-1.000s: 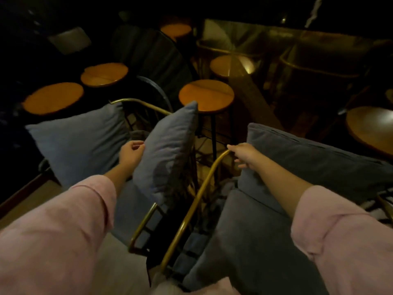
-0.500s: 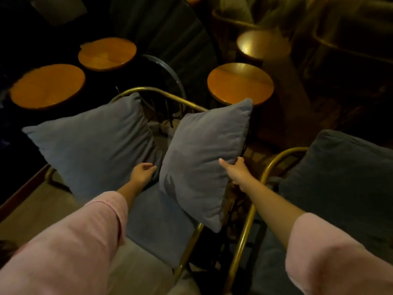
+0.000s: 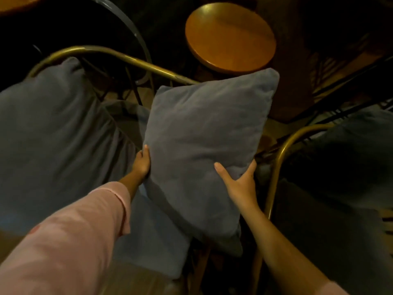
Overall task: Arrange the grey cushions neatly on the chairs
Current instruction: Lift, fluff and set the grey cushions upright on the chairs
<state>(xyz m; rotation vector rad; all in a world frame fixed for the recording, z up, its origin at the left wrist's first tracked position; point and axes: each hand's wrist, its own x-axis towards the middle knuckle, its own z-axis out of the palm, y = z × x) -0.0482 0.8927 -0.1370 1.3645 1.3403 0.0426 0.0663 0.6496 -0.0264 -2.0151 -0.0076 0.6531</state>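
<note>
Currently both hands, left hand [image 3: 142, 163] and right hand [image 3: 240, 184], clamp the square grey fabric cushion [image 3: 204, 150] by opposite edges; next, seat it upright against the brass tubular chair-back [image 3: 119, 57] beyond the grip.

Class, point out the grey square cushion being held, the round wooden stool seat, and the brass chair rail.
grey square cushion [image 3: 204, 141], head view, front face
round wooden stool seat [image 3: 229, 37], head view, top
brass chair rail [image 3: 127, 57], head view, curved back
</note>
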